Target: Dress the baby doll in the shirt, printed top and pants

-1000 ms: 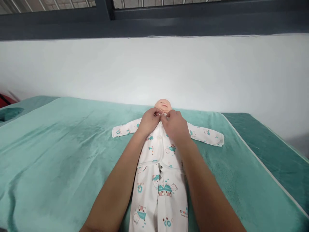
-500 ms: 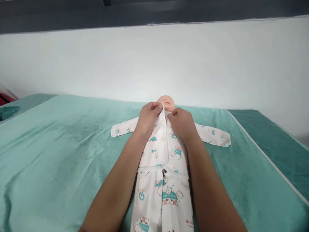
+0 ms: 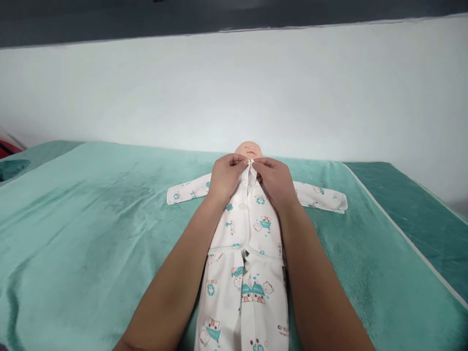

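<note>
A baby doll (image 3: 249, 147) lies on its back, its head toward the wall. It wears a white printed baby jacket (image 3: 234, 229) with sleeves spread to both sides, and matching pants (image 3: 221, 302) below. At the collar, my left hand (image 3: 228, 176) pinches the left front edge between thumb and fingers. Close beside it, my right hand (image 3: 274, 180) pinches the right front edge. The two edges nearly meet under the doll's chin. Lower on the front, a pale button (image 3: 243, 206) shows. My fingers hide the top of the collar.
A light green blanket (image 3: 91, 219) spreads under the doll, with a darker green strip (image 3: 413, 209) along the right. Behind stands a white wall (image 3: 234, 87) with a dark band above it. Something red (image 3: 8, 149) shows at the far left edge.
My right hand has moved up and left, bringing the right collar edge against the left one. My left hand keeps its pinch. The view has shifted slightly.
</note>
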`<action>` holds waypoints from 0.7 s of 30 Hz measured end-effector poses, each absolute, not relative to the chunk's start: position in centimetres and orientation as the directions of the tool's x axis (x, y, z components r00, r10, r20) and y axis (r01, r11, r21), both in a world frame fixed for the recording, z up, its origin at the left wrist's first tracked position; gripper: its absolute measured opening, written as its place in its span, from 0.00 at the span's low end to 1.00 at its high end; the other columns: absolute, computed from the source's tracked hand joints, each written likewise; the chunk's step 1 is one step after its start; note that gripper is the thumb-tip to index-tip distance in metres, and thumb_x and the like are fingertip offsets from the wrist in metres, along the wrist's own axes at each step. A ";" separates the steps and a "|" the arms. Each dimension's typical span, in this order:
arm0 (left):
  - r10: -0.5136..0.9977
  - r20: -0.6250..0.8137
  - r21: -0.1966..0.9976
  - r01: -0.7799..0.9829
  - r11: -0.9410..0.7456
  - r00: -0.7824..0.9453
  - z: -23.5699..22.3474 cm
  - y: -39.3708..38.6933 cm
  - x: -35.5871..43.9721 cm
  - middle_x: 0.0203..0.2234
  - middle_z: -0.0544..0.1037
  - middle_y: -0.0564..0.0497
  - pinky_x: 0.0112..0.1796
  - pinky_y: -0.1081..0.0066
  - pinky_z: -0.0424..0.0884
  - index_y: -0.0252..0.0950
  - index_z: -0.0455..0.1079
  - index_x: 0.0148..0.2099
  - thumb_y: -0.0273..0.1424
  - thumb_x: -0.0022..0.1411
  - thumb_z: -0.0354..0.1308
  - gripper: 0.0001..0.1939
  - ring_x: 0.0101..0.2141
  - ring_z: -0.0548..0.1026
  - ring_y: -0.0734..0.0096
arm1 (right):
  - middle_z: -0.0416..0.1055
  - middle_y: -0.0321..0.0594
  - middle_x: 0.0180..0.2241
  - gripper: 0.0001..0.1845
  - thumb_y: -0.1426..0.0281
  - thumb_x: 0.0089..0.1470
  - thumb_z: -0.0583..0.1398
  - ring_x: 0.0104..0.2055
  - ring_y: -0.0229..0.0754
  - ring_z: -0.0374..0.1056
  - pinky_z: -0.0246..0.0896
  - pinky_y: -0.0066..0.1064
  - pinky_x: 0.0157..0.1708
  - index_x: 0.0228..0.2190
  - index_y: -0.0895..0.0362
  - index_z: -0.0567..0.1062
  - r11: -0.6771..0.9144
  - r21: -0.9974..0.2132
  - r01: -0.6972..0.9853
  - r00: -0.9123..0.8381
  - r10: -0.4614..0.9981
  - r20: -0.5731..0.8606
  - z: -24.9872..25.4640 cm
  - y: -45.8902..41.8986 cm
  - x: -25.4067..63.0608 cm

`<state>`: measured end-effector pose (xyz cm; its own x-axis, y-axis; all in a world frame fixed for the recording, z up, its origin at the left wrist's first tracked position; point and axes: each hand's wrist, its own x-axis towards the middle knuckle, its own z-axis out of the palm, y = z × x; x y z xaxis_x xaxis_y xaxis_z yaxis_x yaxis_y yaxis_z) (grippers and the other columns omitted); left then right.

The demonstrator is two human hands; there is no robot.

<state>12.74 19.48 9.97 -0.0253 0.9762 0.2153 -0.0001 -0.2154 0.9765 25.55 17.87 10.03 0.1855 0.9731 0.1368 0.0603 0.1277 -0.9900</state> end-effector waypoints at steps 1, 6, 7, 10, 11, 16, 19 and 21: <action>0.977 0.211 0.977 0.007 -0.211 -0.031 10.1 19.4 12.7 0.31 0.80 0.50 0.38 0.70 0.70 0.35 0.75 0.35 0.29 0.58 0.62 0.04 0.33 0.75 0.71 | 0.68 0.32 0.22 0.08 0.68 0.46 0.62 0.24 0.35 0.62 0.60 0.28 0.27 0.30 0.57 0.78 0.125 -0.992 0.027 0.175 0.976 0.127 10.0 17.9 25.6; 0.976 0.213 0.975 0.072 -0.209 -0.049 10.2 19.3 12.7 0.30 0.79 0.51 0.37 0.70 0.70 0.35 0.74 0.36 0.29 0.57 0.63 0.04 0.32 0.75 0.71 | 0.66 0.31 0.21 0.09 0.66 0.46 0.64 0.23 0.34 0.61 0.61 0.28 0.27 0.31 0.57 0.78 0.135 -0.990 -0.039 0.144 0.981 0.128 9.7 18.0 25.8; 0.975 0.219 0.974 0.077 -0.215 -0.046 10.2 19.3 12.7 0.30 0.79 0.51 0.37 0.70 0.69 0.35 0.74 0.36 0.29 0.57 0.64 0.04 0.32 0.75 0.71 | 0.66 0.31 0.21 0.10 0.66 0.46 0.64 0.23 0.34 0.61 0.61 0.28 0.27 0.31 0.57 0.79 0.142 -0.989 -0.033 0.137 0.981 0.136 9.7 18.0 25.8; 0.973 0.226 0.973 0.062 -0.223 -0.049 10.0 19.4 12.6 0.29 0.79 0.51 0.36 0.70 0.69 0.36 0.73 0.36 0.29 0.57 0.64 0.04 0.31 0.75 0.71 | 0.67 0.32 0.22 0.10 0.65 0.47 0.64 0.23 0.34 0.61 0.59 0.28 0.26 0.33 0.57 0.78 0.156 -0.987 0.028 0.121 0.980 0.158 9.8 17.9 25.8; 0.974 0.223 0.974 0.053 -0.220 -0.052 10.0 19.4 12.6 0.29 0.79 0.51 0.36 0.70 0.70 0.36 0.73 0.37 0.29 0.57 0.63 0.04 0.31 0.75 0.71 | 0.67 0.32 0.22 0.10 0.65 0.48 0.64 0.24 0.34 0.61 0.58 0.28 0.26 0.33 0.57 0.78 0.160 -0.986 0.054 0.116 0.979 0.165 9.9 17.8 25.7; 0.977 0.209 0.978 0.004 -0.209 -0.034 9.9 19.4 12.5 0.31 0.80 0.51 0.36 0.70 0.70 0.35 0.73 0.38 0.29 0.57 0.62 0.05 0.32 0.76 0.71 | 0.66 0.30 0.22 0.09 0.68 0.48 0.63 0.24 0.34 0.59 0.55 0.28 0.27 0.34 0.56 0.74 0.183 -0.959 0.215 0.060 0.978 0.200 10.5 17.4 25.8; 0.981 0.193 0.981 -0.023 -0.193 -0.002 9.9 19.4 12.4 0.33 0.81 0.49 0.37 0.69 0.71 0.36 0.73 0.40 0.33 0.56 0.65 0.10 0.34 0.78 0.68 | 0.66 0.30 0.23 0.08 0.69 0.48 0.62 0.25 0.36 0.60 0.56 0.29 0.29 0.34 0.55 0.73 0.197 -0.927 0.320 0.036 0.975 0.220 10.6 17.3 25.8; 0.982 0.186 0.982 -0.011 -0.186 0.011 9.8 19.4 12.4 0.35 0.81 0.48 0.39 0.68 0.72 0.36 0.73 0.41 0.34 0.55 0.67 0.12 0.36 0.78 0.67 | 0.68 0.31 0.24 0.08 0.68 0.49 0.61 0.27 0.38 0.62 0.57 0.30 0.30 0.34 0.54 0.73 0.206 -0.900 0.383 0.029 0.972 0.234 10.7 17.3 25.7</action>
<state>12.43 19.40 9.78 0.0111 0.9824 0.1863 -0.0106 -0.1862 0.9825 25.67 17.27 10.66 0.0293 0.9717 0.2343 0.3834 0.2056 -0.9004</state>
